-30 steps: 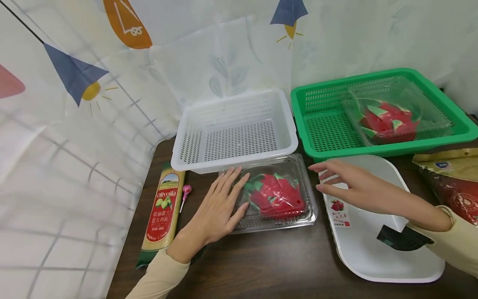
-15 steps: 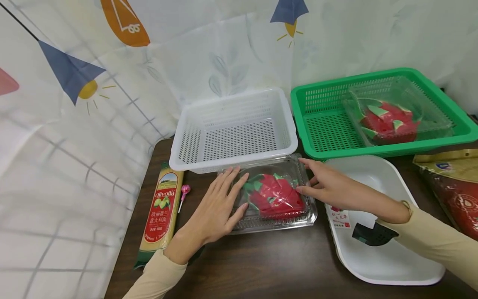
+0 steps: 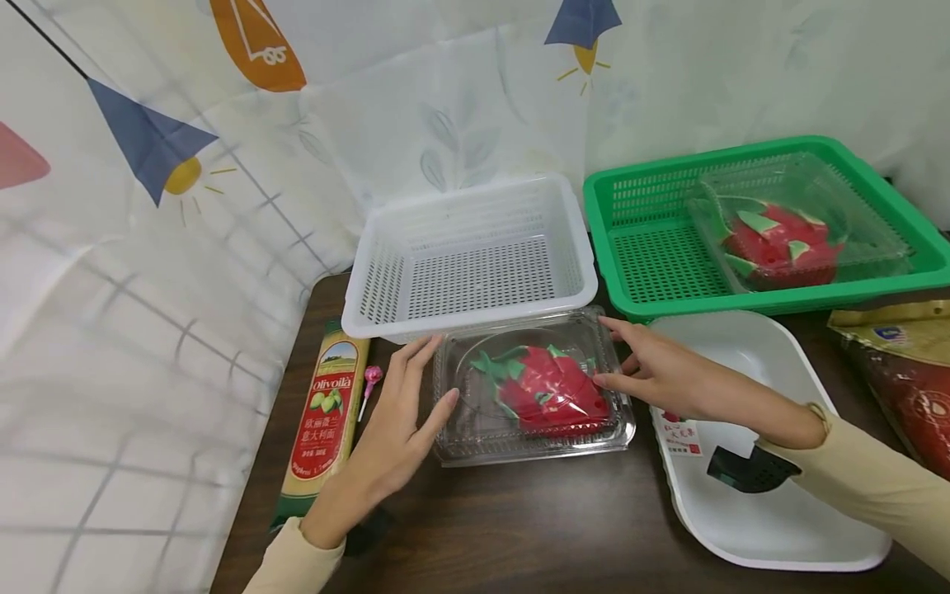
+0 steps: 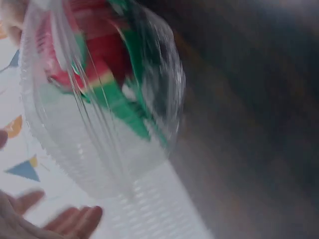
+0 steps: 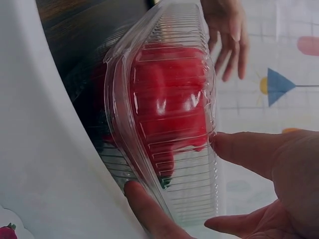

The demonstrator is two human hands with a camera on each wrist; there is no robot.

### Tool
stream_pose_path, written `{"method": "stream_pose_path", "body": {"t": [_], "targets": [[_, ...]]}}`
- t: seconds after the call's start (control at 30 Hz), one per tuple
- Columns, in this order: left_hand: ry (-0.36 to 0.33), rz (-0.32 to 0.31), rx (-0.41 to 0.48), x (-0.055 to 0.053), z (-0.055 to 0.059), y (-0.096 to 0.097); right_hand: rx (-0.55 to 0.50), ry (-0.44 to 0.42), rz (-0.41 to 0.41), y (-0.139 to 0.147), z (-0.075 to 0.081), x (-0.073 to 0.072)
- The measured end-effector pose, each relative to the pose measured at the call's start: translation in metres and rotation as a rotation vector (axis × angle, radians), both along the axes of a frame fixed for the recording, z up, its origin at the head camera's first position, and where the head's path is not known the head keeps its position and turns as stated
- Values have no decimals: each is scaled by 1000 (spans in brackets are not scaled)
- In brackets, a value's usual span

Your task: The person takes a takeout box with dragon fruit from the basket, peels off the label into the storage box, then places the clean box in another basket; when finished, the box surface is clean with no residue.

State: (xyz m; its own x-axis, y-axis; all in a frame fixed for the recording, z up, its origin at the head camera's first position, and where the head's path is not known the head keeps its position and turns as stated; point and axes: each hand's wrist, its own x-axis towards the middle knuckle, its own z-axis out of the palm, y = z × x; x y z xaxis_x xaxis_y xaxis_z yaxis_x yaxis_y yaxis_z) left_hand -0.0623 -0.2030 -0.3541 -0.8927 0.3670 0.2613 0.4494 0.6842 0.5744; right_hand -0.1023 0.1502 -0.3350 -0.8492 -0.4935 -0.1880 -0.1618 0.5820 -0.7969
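Observation:
A clear plastic clamshell box [image 3: 475, 437] with a red, green-leaved dragon fruit [image 3: 557, 392] inside lies in front of the white basket. My left hand [image 3: 393, 429] is at the box's left side, fingers extended and spread; in the left wrist view its blurred fingers [image 4: 75, 221] stand apart from the plastic. My right hand [image 3: 668, 367] reaches over the white tray to the box's right end. In the right wrist view its thumb [image 5: 244, 149] touches the lid's edge and another fingertip lies at the rim, the fingers fairly straight and spread.
Behind the box stands a white perforated basket [image 3: 471, 320]. A green basket [image 3: 671, 305] holds another boxed dragon fruit [image 3: 779, 243]. On the right are a white tray [image 3: 787, 528] and a red-gold bag [image 3: 909, 379]; at left, a pasta pack [image 3: 324, 412] and pink lollipop [image 3: 373, 375].
My right hand has moved left from above the tray to the box's right end. My left hand has lifted off the lid and shifted left to its side. The box stays in place.

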Motion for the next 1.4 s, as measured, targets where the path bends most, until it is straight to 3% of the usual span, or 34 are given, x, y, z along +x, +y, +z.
{"method": "stream_pose_path", "body": {"t": [0.1,0.23,0.33,0.5,0.73,0.97,1.1,1.4], "targets": [[-207,77,159,2,-1,-4,-7,7,0,0,1,1],[-444,115,298,1,-5,-5,-3,17,3,1,0,1],[-561,120,372,0,-8,-3,-4,24,3,1,0,2],[-692,141,488,-5,-14,-2,-32,29,-11,0,-1,3],[-779,107,607,-12,-22,-3,-45,20,-15,0,-3,3],[-855,148,722,-15,-18,-1,-61,9,-27,1,-2,7],[-891,146,735,-14,-16,-2,-80,-32,-27,1,0,8],[-932,39,692,-4,-8,-12,-138,-147,-8,10,1,13]]}}
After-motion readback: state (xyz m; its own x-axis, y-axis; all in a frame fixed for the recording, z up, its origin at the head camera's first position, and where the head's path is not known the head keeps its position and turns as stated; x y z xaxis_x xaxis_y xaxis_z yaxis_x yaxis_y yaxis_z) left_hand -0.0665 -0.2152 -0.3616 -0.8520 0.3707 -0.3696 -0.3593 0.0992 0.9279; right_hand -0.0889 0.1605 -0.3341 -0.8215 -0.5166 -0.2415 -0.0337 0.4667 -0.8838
